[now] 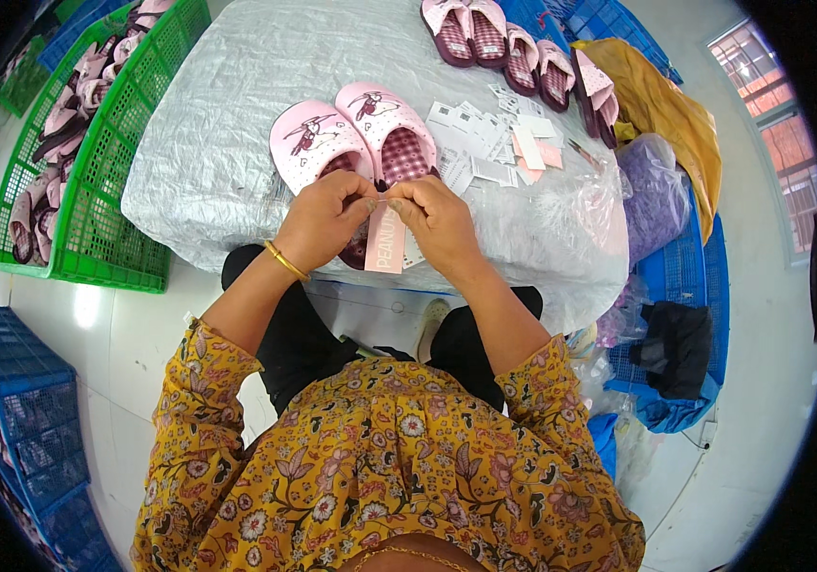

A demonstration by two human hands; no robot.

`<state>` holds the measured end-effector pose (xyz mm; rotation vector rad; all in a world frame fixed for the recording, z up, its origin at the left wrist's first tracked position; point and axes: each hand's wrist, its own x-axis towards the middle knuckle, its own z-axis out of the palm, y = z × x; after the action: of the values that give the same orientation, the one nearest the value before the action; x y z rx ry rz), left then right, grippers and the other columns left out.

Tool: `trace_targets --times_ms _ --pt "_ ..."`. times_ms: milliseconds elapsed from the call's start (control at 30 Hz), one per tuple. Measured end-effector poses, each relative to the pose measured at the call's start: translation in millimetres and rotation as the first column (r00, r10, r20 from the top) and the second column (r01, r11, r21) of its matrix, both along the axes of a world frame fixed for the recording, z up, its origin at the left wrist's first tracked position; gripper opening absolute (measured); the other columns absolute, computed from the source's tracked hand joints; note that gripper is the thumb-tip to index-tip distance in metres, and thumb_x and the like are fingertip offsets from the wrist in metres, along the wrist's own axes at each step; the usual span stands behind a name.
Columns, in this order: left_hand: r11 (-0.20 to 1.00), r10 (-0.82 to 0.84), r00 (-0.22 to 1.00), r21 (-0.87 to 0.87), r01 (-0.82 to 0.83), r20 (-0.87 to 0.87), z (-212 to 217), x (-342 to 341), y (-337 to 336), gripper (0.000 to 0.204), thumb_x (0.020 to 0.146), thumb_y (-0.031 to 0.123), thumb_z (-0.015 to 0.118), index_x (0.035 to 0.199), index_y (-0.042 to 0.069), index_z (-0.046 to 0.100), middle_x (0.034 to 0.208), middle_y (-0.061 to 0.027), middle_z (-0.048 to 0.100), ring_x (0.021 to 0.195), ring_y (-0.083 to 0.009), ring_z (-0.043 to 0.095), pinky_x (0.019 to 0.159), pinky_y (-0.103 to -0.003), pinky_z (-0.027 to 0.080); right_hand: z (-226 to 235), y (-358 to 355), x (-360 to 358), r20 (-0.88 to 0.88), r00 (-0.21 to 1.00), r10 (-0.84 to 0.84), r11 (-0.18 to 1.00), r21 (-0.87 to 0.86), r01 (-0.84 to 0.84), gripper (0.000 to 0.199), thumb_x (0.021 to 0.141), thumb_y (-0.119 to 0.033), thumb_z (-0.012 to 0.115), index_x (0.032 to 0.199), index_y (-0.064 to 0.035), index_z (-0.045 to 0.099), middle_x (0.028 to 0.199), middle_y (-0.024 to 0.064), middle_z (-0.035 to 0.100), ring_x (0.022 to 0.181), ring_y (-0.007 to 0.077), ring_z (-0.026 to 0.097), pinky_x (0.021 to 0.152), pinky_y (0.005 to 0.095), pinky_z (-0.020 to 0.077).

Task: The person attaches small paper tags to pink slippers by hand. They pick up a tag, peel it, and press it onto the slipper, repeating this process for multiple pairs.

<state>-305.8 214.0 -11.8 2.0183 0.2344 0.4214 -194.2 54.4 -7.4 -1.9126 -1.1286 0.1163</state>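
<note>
Head view: the left hand and right hand meet at the near edge of the silver-wrapped table, fingers pinched together on a pale pink hang tag that hangs downward. Just beyond them lies a pair of pink slippers with cartoon prints, beside scattered tags.

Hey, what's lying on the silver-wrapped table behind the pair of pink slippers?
Behind the pink slippers lie scattered white and pink paper tags, and further back more slippers with maroon checked insoles. The left hand and right hand cover the pair's heels.
</note>
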Motion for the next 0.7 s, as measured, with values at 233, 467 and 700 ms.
trace_targets --times_ms 233,467,700 --pt "0.998 0.016 0.999 0.060 -0.014 -0.032 2.5 0.9 -1.9 0.011 0.090 0.009 0.063 0.097 0.001 0.064 0.088 -0.0069 0.063 0.079 -0.0168 0.060 0.073 -0.030 0.049 -5.6 2.6 -0.3 -0.065 0.998 -0.007 1.000 0.027 0.009 0.013 0.087 -0.012 0.067 0.099 -0.0058 0.068 0.092 0.0087 0.065 0.080 0.0250 0.064 0.071 0.0339 0.0509" --pt "0.999 0.029 0.999 0.037 -0.028 -0.032 2.8 2.6 -4.9 0.014 0.087 0.014 0.061 0.092 0.001 0.064 0.090 -0.0153 0.063 0.085 -0.0323 0.062 0.075 -0.039 0.048 -11.3 1.0 0.0 -0.155 0.988 -0.012 0.996 0.080 0.025 0.014 0.087 -0.009 0.067 0.100 -0.0044 0.068 0.090 0.0101 0.065 0.080 0.0238 0.065 0.071 0.0332 0.0507" --pt "0.999 0.047 0.999 0.025 -0.047 0.001 -0.6 5.1 -9.7 0.012 0.087 0.012 0.062 0.091 0.000 0.063 0.087 -0.0147 0.063 0.081 -0.0321 0.062 0.073 -0.039 0.048 -12.9 3.6 -2.6 -0.095 0.995 -0.029 0.995 0.088 0.037 0.012 0.086 -0.010 0.069 0.097 -0.0046 0.068 0.088 0.0099 0.065 0.077 0.0236 0.065 0.068 0.0333 0.0507"
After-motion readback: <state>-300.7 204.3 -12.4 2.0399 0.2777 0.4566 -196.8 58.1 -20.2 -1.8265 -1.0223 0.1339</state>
